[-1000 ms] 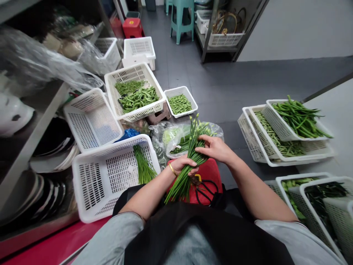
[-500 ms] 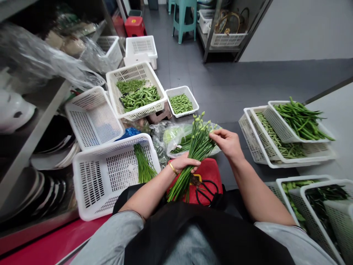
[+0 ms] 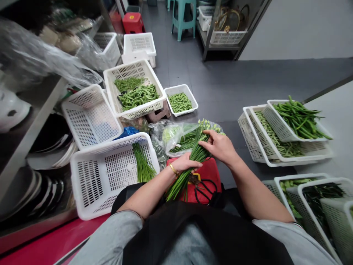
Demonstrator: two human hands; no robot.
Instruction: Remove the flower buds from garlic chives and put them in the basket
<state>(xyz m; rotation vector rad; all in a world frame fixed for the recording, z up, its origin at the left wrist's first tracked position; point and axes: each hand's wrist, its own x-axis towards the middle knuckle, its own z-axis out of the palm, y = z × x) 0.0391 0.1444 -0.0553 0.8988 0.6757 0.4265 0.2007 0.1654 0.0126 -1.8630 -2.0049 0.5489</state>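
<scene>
Clearly, the grey floor (image 3: 215, 84) is the broadest thing here, spreading from twelve towards two o'clock of the hands. At nine o'clock a metal shelf (image 3: 35, 125) holds plates (image 3: 46, 161). Nearer, also at nine, sits a wide white basket (image 3: 102, 176); at eleven, a cream basket (image 3: 143, 109) with green pods (image 3: 139, 96). Between two and three, stacked white baskets (image 3: 252, 141) bear long green vegetables (image 3: 299, 117). Beneath the hands is a red stool (image 3: 211, 169).

The bunch of green stems (image 3: 196, 151) slants above it, pale buds towards one o'clock, bare ends towards seven. The left hand (image 3: 186, 163) holds it, fist closed round the middle. The right hand (image 3: 217, 143) meets its upper part at two o'clock, thumb and fingers narrowly parted; whether they pinch any stem I cannot tell. Black-handled scissors (image 3: 199, 183) lie on the stool, at five o'clock. Smallest, a gold bangle (image 3: 173, 168) rings the left wrist.
</scene>
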